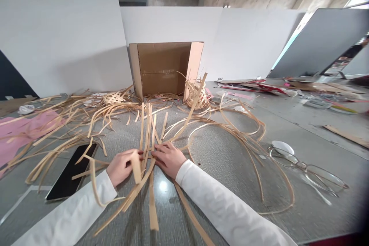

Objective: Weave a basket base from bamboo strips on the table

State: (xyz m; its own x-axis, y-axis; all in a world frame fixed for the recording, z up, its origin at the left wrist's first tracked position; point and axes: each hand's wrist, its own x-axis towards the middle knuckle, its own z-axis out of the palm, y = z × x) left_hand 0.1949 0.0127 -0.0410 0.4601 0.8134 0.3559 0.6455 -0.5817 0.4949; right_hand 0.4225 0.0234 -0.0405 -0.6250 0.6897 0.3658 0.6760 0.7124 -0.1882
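Observation:
Several flat tan strips (152, 196) cross one another on the grey table, some running away from me and others slanting sideways. My left hand (122, 166) is at the left side of the crossing, its fingers closed round a strip whose end hangs down in front of the knuckles. My right hand (168, 157) lies palm down at the right side of the crossing, fingers spread a little and pressing on the strips. The fingertips of both hands are a short distance apart. The undersides of the fingers are hidden.
A black phone (72, 173) lies left, beside loose strips and pink paper (46, 123). An open cardboard box (164, 65) stands behind, between two woven pieces (113, 98) (198, 98). Eyeglasses (302, 167) lie right. White panels (173, 27) border the table.

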